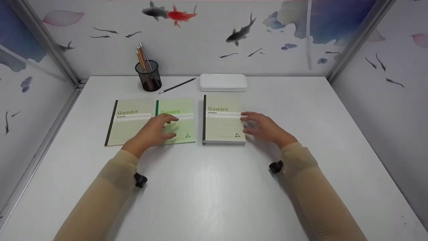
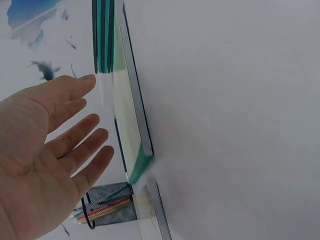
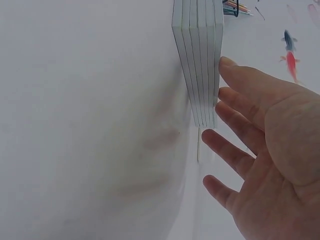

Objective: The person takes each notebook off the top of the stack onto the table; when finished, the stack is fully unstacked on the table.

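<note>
In the head view, a person's two hands reached over a white table (image 1: 207, 201), well apart from each other. The left hand (image 1: 153, 132) hovered over or rested on a green notebook (image 1: 182, 129), its fingers loosely bent and holding nothing; whether it touched the cover could not be told. To the left of that notebook lay a beige notebook (image 1: 125, 130) with a dark spine. The right hand (image 1: 264, 127) stood at the right edge of a stack of notebooks (image 1: 222, 129), fingers spread and gently curved, the tips at the side of it without wrapping round. The stack lay just right of the green notebook, a beige cover on top. Behind them were a black mesh cup (image 1: 152, 82) of pencils (image 1: 142, 58), a loose dark pencil (image 1: 177, 85) and a white case (image 1: 223, 83), near a wall (image 1: 200, 43) painted with fish. In the left wrist view, the left hand showed its palm, thumb and fingers apart, beside the edges of the notebooks, with dark and green spines at the top and the cup below. In the right wrist view, several pale page blocks showed in the stack, and the right hand's thumb tip was at its side, the other fingers parted.
</note>
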A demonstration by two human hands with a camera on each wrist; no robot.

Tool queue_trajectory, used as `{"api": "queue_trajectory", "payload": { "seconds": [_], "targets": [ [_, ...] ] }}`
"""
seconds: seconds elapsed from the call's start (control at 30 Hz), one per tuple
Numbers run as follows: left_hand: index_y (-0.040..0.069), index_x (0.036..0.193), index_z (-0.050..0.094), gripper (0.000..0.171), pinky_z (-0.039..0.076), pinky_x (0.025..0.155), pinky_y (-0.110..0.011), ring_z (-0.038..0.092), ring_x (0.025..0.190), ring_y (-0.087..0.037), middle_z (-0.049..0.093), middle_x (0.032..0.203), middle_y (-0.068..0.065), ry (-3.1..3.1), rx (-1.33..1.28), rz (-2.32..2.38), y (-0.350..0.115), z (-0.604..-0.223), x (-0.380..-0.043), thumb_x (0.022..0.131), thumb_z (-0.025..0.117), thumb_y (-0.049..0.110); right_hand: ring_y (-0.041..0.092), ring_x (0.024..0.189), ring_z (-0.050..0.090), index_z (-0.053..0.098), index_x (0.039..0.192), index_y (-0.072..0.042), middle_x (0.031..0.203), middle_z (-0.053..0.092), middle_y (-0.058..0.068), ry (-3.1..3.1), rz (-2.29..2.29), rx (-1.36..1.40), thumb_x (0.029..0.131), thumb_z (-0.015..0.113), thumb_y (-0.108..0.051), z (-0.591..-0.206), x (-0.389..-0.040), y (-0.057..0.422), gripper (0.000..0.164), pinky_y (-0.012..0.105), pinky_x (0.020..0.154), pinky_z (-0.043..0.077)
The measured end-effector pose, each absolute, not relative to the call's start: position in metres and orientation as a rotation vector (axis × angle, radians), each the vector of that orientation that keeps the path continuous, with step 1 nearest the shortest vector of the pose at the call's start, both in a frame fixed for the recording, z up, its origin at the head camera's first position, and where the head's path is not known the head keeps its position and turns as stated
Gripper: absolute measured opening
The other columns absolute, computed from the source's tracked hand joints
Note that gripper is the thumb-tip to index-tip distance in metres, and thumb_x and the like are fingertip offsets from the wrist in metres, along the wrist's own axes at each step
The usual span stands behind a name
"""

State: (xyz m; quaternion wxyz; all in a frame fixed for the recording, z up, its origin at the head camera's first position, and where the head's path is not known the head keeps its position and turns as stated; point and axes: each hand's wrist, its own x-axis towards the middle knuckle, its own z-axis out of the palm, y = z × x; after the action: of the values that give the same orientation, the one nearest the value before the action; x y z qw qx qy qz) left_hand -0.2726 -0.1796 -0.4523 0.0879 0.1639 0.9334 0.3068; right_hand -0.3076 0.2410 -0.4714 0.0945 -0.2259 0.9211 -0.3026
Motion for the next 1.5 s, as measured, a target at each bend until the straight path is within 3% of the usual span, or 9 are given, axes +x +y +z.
{"api": "queue_trajectory", "payload": {
  "seconds": [0.13,0.3,0.47,0.63,1.03,1.5],
  "targets": [
    [0.009,0.144,0.058,0.055,0.039,0.118,-0.051,0.051,0.137,-0.035,0.054,0.15,-0.011,2.747,0.55,0.925,-0.156,-0.454,-0.275,0.094,0.076,0.02,0.032,0.153,0.035,0.061,0.142,-0.007,0.161,0.046,0.007,2.725,-0.911,-0.656,0.095,0.076,-0.018,-0.469,-0.309,0.239,0.051,0.053,0.125,0.028],
    [0.01,0.145,0.058,0.056,0.033,0.123,-0.049,0.044,0.145,-0.034,0.052,0.153,-0.011,2.734,0.62,0.888,-0.131,-0.457,-0.278,0.093,0.077,0.022,0.032,0.148,0.043,0.065,0.138,-0.008,0.157,0.05,0.008,2.723,-1.003,-0.578,0.093,0.077,-0.014,-0.466,-0.31,0.236,0.047,0.052,0.119,0.038],
    [0.013,0.146,0.057,0.06,0.027,0.127,-0.047,0.035,0.152,-0.031,0.046,0.159,-0.008,2.702,0.616,0.875,-0.114,-0.46,-0.282,0.093,0.078,0.032,0.032,0.128,0.062,0.064,0.138,-0.009,0.147,0.059,0.011,2.691,-1.137,-0.369,0.095,0.074,-0.014,-0.467,-0.312,0.23,0.044,0.045,0.103,0.054],
    [0.013,0.147,0.057,0.065,0.027,0.127,-0.047,0.032,0.154,-0.029,0.043,0.161,-0.004,2.675,0.593,0.899,-0.106,-0.462,-0.285,0.091,0.08,0.037,0.027,0.113,0.067,0.059,0.143,-0.012,0.14,0.062,0.01,2.591,-1.24,-0.161,0.097,0.072,-0.02,-0.467,-0.317,0.223,0.048,0.038,0.088,0.061],
    [0.013,0.144,0.06,0.067,0.031,0.125,-0.045,0.034,0.15,-0.027,0.046,0.159,-0.002,2.705,0.619,0.874,-0.102,-0.46,-0.288,0.087,0.083,0.041,0.02,0.091,0.073,0.055,0.145,-0.006,0.128,0.061,0.015,2.5,-1.364,0.02,0.095,0.076,-0.027,-0.472,-0.325,0.215,0.059,0.03,0.075,0.061],
    [0.013,0.146,0.058,0.068,0.033,0.123,-0.043,0.037,0.147,-0.026,0.05,0.157,-0.002,2.727,0.656,0.827,-0.099,-0.461,-0.289,0.088,0.083,0.038,0.019,0.096,0.07,0.058,0.144,-0.006,0.123,0.064,0.013,2.406,-1.463,0.098,0.093,0.075,-0.019,-0.478,-0.331,0.224,0.055,0.028,0.082,0.061]
  ]
}}
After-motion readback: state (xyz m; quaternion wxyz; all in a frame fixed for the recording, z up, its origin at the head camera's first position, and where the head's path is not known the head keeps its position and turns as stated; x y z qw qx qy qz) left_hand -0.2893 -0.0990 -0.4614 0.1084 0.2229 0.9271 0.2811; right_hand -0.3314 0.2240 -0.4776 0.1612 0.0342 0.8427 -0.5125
